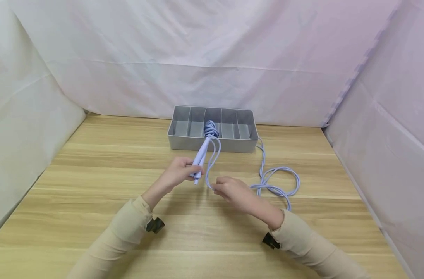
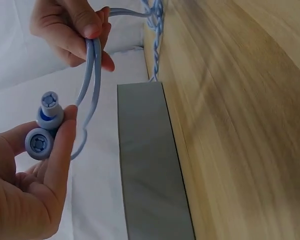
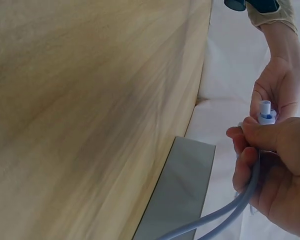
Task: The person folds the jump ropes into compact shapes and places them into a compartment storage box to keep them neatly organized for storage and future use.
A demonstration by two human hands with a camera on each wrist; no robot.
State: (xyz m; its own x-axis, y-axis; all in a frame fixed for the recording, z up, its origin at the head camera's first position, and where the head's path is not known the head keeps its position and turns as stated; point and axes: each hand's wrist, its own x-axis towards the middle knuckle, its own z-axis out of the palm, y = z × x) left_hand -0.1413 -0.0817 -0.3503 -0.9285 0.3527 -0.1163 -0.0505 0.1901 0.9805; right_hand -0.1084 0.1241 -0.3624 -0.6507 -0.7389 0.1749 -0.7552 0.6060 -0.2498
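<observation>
Left hand (image 1: 177, 172) grips handles (image 1: 200, 155) | right hand (image 1: 234, 193) pinches cord (image 2: 97, 70) | wound cord (image 1: 210, 130) hides gray tray (image 1: 184, 143) (partly) | loose loops (image 1: 298, 182) at right

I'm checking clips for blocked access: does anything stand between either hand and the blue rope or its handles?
Nothing visible does. The left hand grips the handles directly, and the right hand pinches the rope. The gray tray lies beyond both hands.
</observation>
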